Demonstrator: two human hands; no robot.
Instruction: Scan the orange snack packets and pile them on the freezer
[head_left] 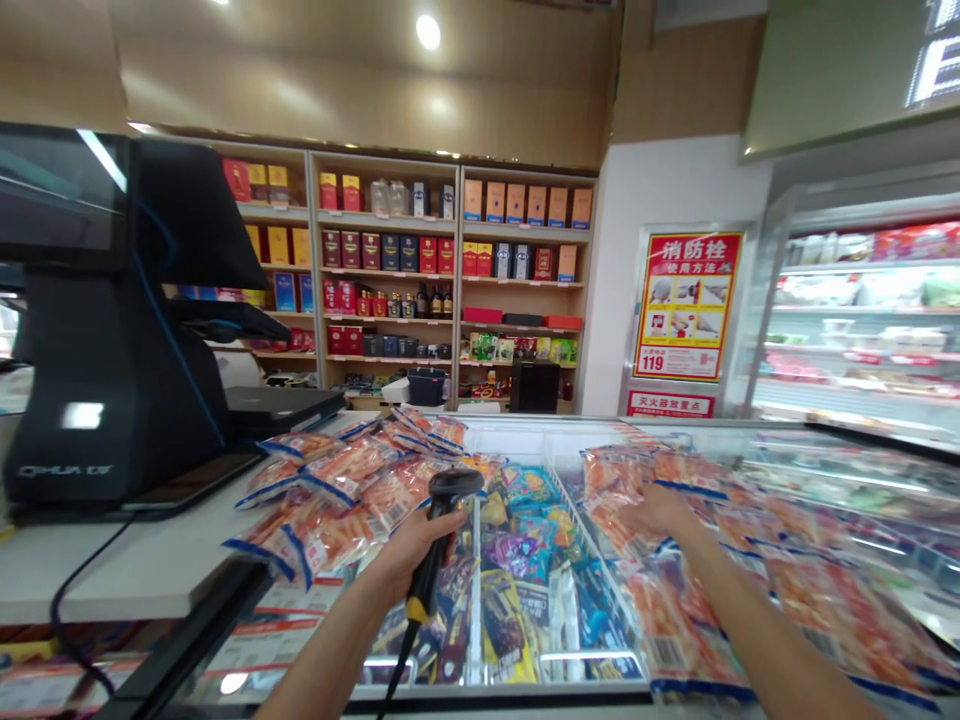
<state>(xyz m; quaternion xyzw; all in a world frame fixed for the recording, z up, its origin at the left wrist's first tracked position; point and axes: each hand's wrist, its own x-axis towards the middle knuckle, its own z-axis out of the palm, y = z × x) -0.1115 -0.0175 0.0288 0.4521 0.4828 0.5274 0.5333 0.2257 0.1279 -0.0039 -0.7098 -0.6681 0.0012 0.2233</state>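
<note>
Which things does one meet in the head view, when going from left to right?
Black checkout terminal → left hand gripping the handheld scanner → purple packet in the freezer → right hand → lit display shelves.

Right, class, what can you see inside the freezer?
In the freezer, colourful packets show in the middle, beside a white divider. Bags piled left and right hide what is beneath them; the scanner in the left hand covers some too.

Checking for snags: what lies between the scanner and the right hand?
Colourful packets and a white divider lie between the scanner and the right hand, as the head view shows.
</note>
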